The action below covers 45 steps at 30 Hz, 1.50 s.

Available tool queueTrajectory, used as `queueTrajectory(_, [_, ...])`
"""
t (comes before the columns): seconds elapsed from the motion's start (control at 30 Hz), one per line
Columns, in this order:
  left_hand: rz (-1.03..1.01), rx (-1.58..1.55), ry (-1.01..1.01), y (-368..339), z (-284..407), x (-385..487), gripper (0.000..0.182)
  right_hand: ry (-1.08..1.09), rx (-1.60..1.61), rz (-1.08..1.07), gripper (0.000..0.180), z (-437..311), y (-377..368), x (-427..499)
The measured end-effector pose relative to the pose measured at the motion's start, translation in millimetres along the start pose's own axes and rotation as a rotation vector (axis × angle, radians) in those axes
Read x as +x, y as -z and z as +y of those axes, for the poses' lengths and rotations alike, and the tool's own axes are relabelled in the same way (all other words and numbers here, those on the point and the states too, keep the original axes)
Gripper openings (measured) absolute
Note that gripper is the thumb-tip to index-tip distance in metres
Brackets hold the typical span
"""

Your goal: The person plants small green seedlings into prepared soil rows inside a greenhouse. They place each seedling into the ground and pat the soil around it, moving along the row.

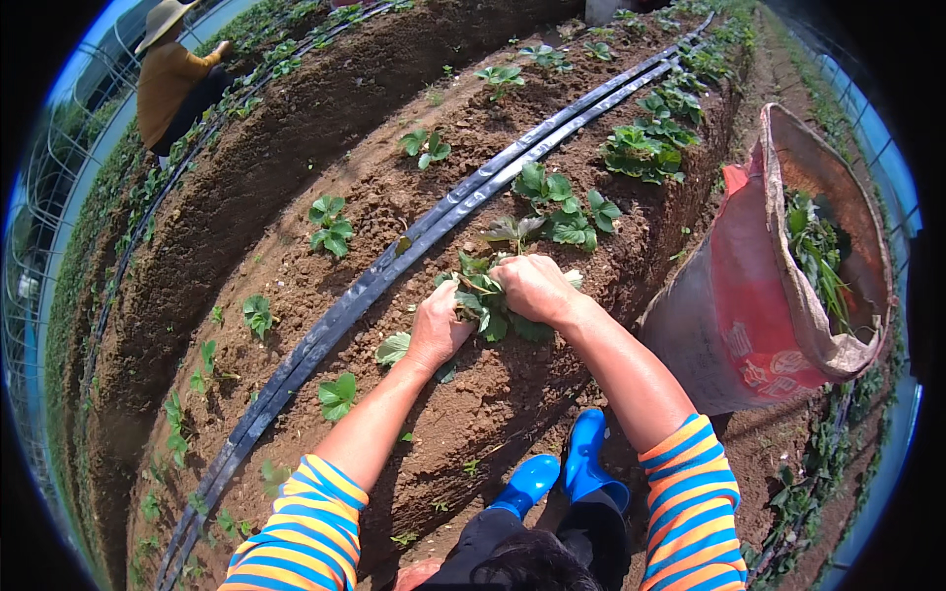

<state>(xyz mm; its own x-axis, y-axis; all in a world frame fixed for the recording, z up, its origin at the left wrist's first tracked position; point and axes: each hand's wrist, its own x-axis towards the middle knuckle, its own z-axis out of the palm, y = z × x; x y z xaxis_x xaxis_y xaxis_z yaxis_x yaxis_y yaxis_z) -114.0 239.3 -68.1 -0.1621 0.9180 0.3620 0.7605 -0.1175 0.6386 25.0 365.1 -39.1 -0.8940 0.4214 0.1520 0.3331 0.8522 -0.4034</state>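
Both of my hands are in among the leaves of a strawberry plant (494, 316) on the raised soil bed (473, 399). My left hand (441, 325) is at the plant's left side, fingers curled against its leaves and stems. At its upper right, my right hand (533, 287) is closed on stems, its fingertips partly hidden by leaves. Just above my right hand a bigger leafy strawberry plant (569, 207) grows near the bed's edge. A loose pale leaf (393, 348) lies to the left of my left hand.
Two black drip hoses (414, 244) run along the bed past small strawberry plants (331, 226). At the right stands an open woven sack (739, 295) with green leaves (813, 244) inside. My blue boots (587, 451) are in the furrow. Another person (171, 81) crouches at the upper left.
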Motion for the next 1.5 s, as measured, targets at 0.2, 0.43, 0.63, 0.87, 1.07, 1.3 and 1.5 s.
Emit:
queueTrajectory(0.2, [-0.087, -0.085, 0.265, 0, 2, 0, 0.030, -0.139, 0.012, 0.046, 0.015, 7, -10, 36])
queueTrajectory(0.43, [-0.061, 0.042, 0.122, 1, 0, -2, 0.022, 0.063, -0.041, 0.314, 0.014, 48, -2, 52])
queueTrajectory(0.63, [0.048, 0.014, 0.098, -4, -5, -4, 0.018, -0.157, -0.399, 0.195, 0.003, 27, -9, 35])
queueTrajectory(0.87, [0.132, -0.093, 0.234, -8, -12, -7, 0.022, -0.196, -0.098, 0.239, 0.014, 28, 9, -39])
queueTrajectory(1.07, [0.269, -0.462, 0.815, 21, -2, 23, 0.023, -0.661, 0.982, 0.625, 0.021, 40, 34, -111])
queueTrajectory(1.3, [-0.179, -0.072, 0.590, 13, 22, 129, 0.015, -0.689, 1.415, 0.930, 0.018, 66, 50, -96])
queueTrajectory(1.5, [-0.095, -0.281, 0.383, -60, 36, 159, 0.024, -0.473, 1.165, 0.834, 0.019, 97, 36, -53])
